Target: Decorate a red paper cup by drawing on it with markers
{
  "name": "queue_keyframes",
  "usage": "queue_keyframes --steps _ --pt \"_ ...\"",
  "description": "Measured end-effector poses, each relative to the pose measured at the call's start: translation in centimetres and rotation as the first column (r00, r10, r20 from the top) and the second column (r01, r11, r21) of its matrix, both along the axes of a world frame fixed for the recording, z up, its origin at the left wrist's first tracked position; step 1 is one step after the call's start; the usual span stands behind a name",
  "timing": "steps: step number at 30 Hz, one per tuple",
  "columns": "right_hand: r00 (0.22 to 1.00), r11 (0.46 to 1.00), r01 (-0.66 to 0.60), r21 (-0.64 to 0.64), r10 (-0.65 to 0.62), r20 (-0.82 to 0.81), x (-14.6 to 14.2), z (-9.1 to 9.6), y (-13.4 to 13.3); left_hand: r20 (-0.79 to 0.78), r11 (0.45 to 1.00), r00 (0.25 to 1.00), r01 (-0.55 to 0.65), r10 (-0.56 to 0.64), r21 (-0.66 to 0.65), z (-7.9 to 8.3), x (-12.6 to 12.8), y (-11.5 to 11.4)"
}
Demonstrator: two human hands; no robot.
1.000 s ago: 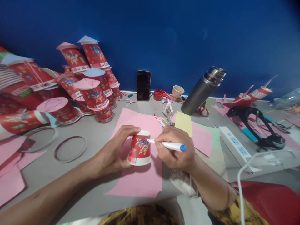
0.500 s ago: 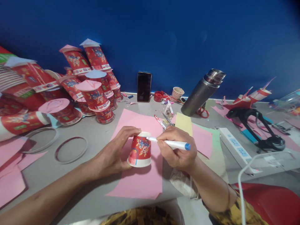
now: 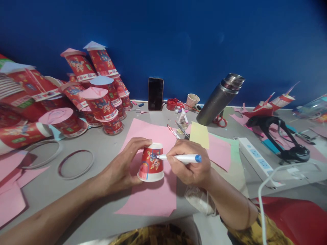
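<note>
A red paper cup (image 3: 152, 165) with a printed pattern stands upside down over a pink paper sheet (image 3: 163, 200). My left hand (image 3: 125, 163) grips it from the left, fingers at its top and thumb low by the rim. In my right hand (image 3: 190, 163) is a white marker (image 3: 184, 158) with a blue end, held like a pen. Its tip meets the printed front of the cup, or comes very close to it. Blue and pink marks show on the cup's lower left side.
Stacked red cups (image 3: 102, 105) with paper tops crowd the left. A phone (image 3: 155, 94) leans on the blue wall, and a dark flask (image 3: 219, 100) stands beyond my right hand. Scissors (image 3: 182, 131), a yellow paper (image 3: 199, 134) and a power strip (image 3: 257, 163) lie to the right.
The marker tip has moved down and slightly left, from near the cup's upper right edge onto the printed figure. My left hand still holds the cup in place.
</note>
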State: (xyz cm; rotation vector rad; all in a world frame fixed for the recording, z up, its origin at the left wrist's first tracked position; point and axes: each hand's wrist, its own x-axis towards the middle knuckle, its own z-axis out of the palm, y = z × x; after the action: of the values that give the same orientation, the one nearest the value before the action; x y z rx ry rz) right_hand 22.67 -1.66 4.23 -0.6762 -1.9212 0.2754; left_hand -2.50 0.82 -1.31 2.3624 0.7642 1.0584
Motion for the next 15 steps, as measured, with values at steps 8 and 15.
queue_keyframes --steps 8,15 --pt "0.997 0.992 0.064 0.109 -0.058 -0.051 -0.09 -0.11 0.45 -0.030 1.000 0.999 -0.022 0.022 -0.012 0.16 -0.01 -0.03" --pt "0.999 0.997 0.034 0.066 -0.033 -0.012 -0.06 0.02 0.38 -0.014 1.000 1.000 -0.009 0.009 0.001 -0.33 -0.11 0.23"
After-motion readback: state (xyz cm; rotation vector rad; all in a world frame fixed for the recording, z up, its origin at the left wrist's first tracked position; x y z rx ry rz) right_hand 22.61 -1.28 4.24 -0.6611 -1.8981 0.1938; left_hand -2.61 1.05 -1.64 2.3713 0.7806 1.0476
